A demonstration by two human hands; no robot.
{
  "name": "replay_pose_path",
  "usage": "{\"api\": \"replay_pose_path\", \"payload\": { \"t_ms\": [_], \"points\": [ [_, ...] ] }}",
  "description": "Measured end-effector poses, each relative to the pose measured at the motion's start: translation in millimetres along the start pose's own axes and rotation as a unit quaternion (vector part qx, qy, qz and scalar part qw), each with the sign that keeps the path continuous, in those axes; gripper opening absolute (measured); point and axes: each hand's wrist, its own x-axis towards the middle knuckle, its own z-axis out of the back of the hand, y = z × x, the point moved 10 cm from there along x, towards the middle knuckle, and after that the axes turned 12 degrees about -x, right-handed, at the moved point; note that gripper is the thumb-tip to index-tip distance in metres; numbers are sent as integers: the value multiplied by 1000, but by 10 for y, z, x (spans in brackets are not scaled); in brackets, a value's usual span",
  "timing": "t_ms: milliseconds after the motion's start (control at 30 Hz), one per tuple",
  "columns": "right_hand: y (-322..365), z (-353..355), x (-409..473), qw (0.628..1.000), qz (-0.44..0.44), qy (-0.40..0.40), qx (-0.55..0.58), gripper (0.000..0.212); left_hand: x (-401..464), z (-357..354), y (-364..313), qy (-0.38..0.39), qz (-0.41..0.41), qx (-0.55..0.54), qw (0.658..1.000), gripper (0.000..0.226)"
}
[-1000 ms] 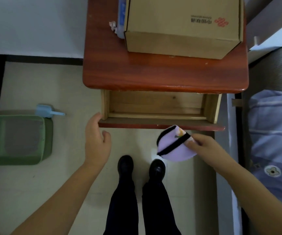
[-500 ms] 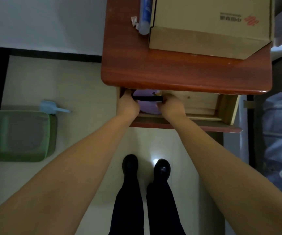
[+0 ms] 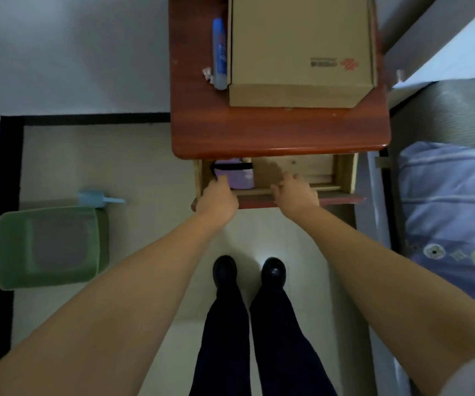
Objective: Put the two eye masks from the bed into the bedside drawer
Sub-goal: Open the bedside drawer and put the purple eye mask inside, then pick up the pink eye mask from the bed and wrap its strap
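A lilac eye mask point(image 3: 239, 175) with a black strap lies in the left part of the open wooden drawer point(image 3: 342, 178) under the red-brown bedside table point(image 3: 273, 135). My left hand point(image 3: 217, 195) reaches into the drawer's left end, fingers touching the mask's near left edge. My right hand point(image 3: 295, 190) hovers over the drawer's front edge to the right of the mask, fingers spread and holding nothing. No second eye mask shows. The bed point(image 3: 453, 212) with a blue patterned cover runs along the right.
A cardboard box point(image 3: 299, 50) and a blue tube point(image 3: 219, 52) sit on the bedside table. A green bin point(image 3: 48, 247) and a light blue scoop point(image 3: 99, 198) stand on the floor at left. My black shoes point(image 3: 247, 271) are below the drawer.
A second ago my right hand held the mask in front of the drawer. It went into the drawer with both hands on it; now my right hand has let go and moved right.
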Motion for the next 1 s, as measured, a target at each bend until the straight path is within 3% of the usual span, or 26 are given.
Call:
{"api": "replay_pose_path", "payload": {
  "t_ms": [167, 300, 433, 600, 800, 1000],
  "points": [
    [-390, 975, -895, 994, 11, -105, -29, 37, -852, 164, -878, 19, -155, 66, 985, 28],
    [-1008, 1628, -1320, 985, -35, -163, -49, 41, -1284, 78, -1835, 20, -267, 118, 956, 25],
    [-1991, 2133, -1620, 971, -123, -203, -26, 40, -1607, -245, -2972, 40, -361, 156, 918, 29],
    [-3501, 2323, -1874, 944, -244, -220, 14, 46, -1949, -1154, -4216, 83, -473, 237, 844, 31],
    [-5307, 2101, -1643, 922, -327, -188, 83, 46, -1846, -2802, -5242, 169, -495, 293, 800, 31],
    [-6875, 1652, -915, 918, -347, -139, 133, 40, -1365, -4570, -6113, 242, -424, 271, 830, 34]
  ]
}}
